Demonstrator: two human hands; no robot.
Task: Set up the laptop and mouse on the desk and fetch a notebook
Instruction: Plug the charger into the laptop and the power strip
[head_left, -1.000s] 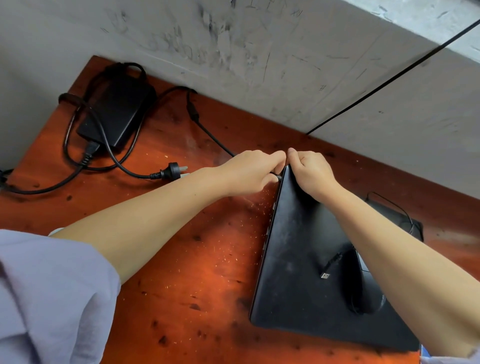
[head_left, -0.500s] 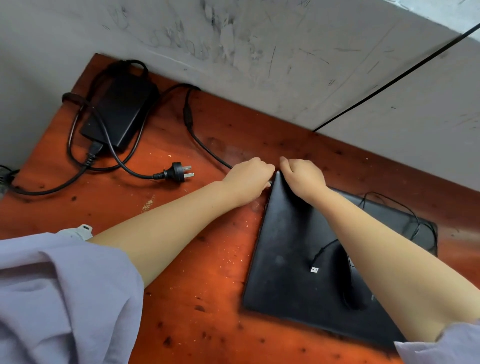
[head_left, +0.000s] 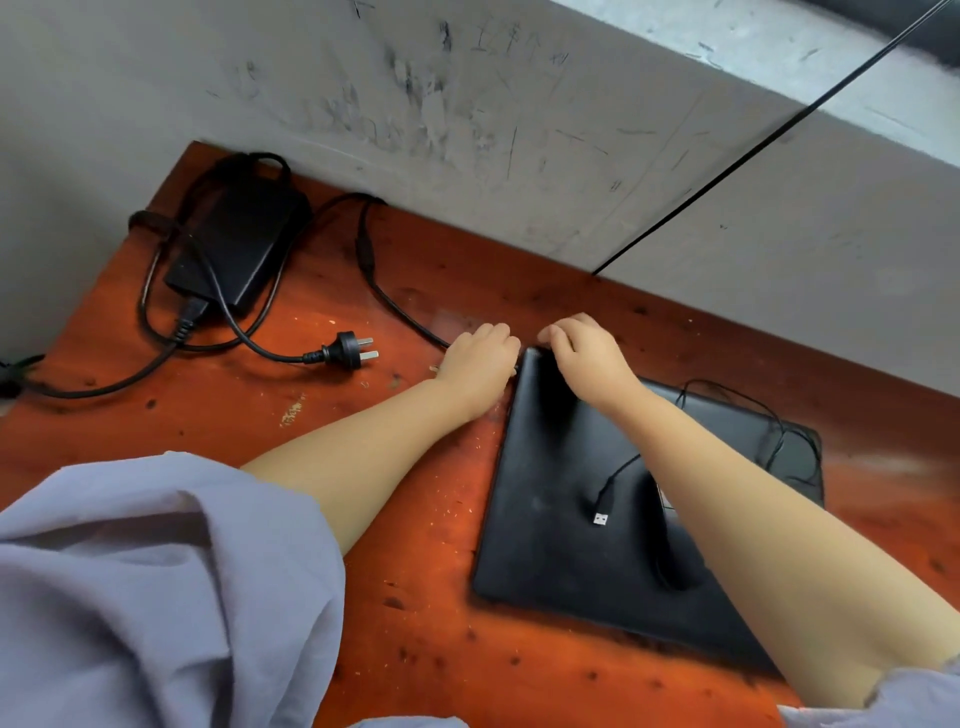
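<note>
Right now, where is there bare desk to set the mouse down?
Bare wood lies between the wall plug and the laptop's left edge, and along the desk's near edge. The far-left corner is crowded with the power adapter and coiled cables.

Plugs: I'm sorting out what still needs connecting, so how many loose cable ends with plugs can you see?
2. The wall plug lies on the desk left of the left hand; the USB plug rests on the laptop lid. Others may be hidden under the hands.
</note>
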